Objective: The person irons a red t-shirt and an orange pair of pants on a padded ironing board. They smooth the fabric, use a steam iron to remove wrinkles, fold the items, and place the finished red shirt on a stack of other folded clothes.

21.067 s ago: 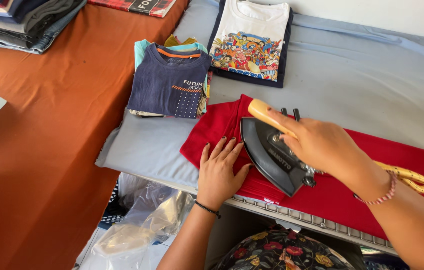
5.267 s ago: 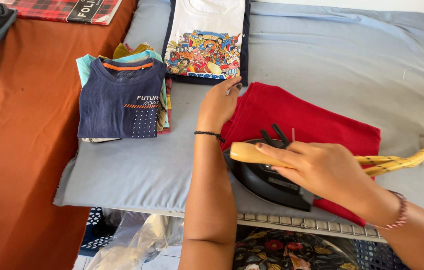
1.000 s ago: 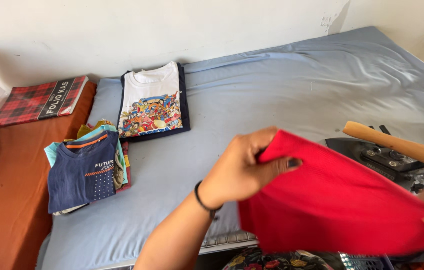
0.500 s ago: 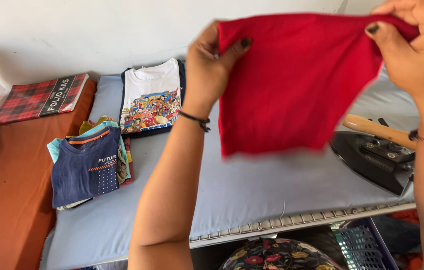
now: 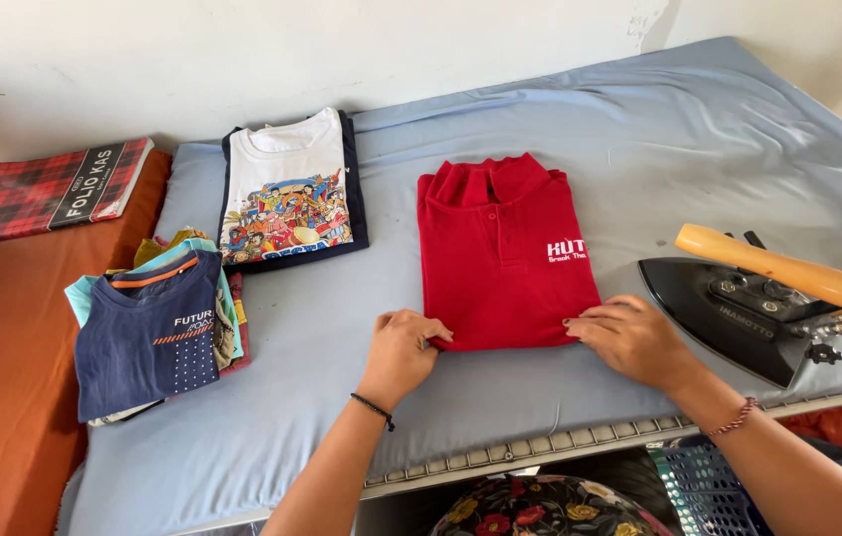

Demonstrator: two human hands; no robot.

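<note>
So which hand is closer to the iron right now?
Right. The right hand rests on the lower right corner of the folded red shirt, just left of the iron. The left hand is at the shirt's lower left corner, farther away.

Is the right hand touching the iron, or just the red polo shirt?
Apart from the iron: the head view shows blue cover between it and the right hand, whose fingertips rest on the red polo shirt.

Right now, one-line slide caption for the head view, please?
Both hands, left hand and right hand, press the near corners of a folded red polo shirt beside a black iron.
</note>
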